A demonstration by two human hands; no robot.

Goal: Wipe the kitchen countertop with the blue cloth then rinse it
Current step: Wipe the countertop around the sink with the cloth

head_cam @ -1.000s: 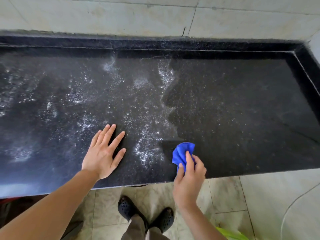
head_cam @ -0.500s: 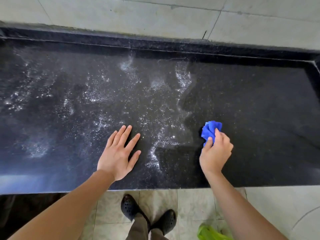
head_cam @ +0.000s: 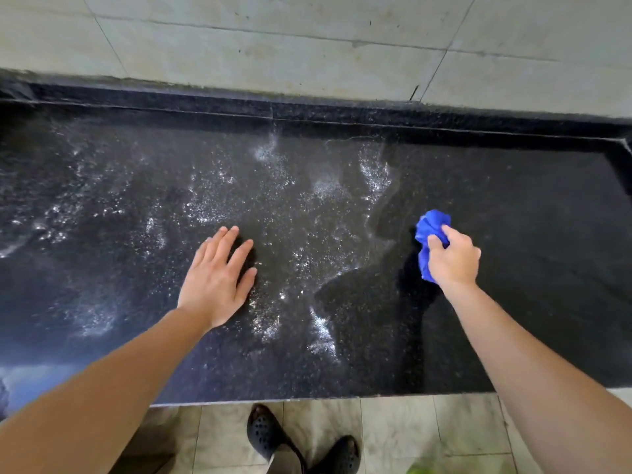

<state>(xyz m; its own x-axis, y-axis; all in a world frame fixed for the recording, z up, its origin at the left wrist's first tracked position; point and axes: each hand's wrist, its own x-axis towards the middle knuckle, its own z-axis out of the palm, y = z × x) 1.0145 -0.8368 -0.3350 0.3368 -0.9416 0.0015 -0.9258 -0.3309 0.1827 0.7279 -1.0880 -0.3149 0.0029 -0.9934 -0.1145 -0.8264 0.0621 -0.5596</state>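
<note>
Here the counter (head_cam: 513,268), speckled white left of the right hand (head_cam: 453,260), bears the left hand (head_cam: 215,282) spread flat, while the right hand's fingers clench the bunched cloth (head_cam: 431,230), its long axis running away from the wrist toward the wall.

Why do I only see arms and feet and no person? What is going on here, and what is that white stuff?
The camera sits on the person's head and looks down, so you see what they see: their own arms, and their black shoes on the tiled floor. In front of them is a black kitchen countertop against a pale tiled wall. The left hand lies flat and open on the counter. The right hand has a grip on a crumpled blue cloth pressed to the counter for wiping. The white stuff is a speckled mess spread over the left and middle. It may be powder or foam; I cannot tell. The right side looks dark and clean.
</note>
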